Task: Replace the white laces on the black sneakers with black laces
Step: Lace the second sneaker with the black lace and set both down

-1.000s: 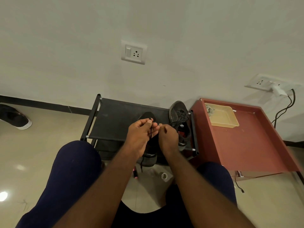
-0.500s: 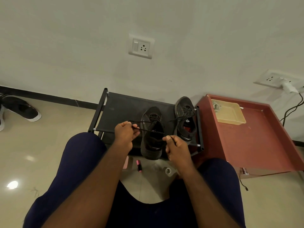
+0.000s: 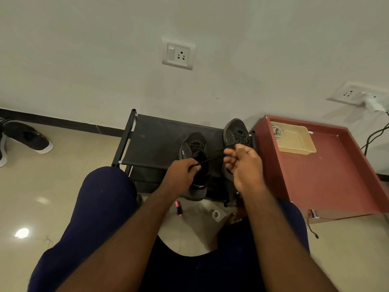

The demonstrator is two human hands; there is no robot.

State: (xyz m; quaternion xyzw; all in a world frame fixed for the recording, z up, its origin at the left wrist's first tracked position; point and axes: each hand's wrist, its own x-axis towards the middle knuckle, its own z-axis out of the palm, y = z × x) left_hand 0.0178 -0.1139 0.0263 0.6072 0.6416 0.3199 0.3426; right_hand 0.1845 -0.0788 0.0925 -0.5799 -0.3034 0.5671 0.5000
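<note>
A pale wall with a socket [image 3: 177,53] is filling the far side, and a black rack [image 3: 155,142] is standing against it on a glossy floor. Two black sneakers are sitting on the rack's top shelf: the left sneaker [image 3: 194,148] near the middle, the right sneaker [image 3: 235,131] at the right end, toes far. A black lace [image 3: 210,160] is stretching taut between the hands, over the left sneaker. The left hand [image 3: 181,173] is pinching one part of it, fingers [image 3: 194,166] clamped together on the cord, and the right hand [image 3: 244,163] is nipping another part between thumb and forefinger, its other fingers hanging loosely curled. The lace is looking light, thin and limp, likely to slip or twist, so it is probably best pinched close to its stiff tip for threading. The sneaker is looking soft and light, and may be needing steadying. To the right, a red bench [image 3: 328,175] is carrying a beige tray [image 3: 294,151] holding a white coil [image 3: 277,131], lace or cable I cannot tell.
</note>
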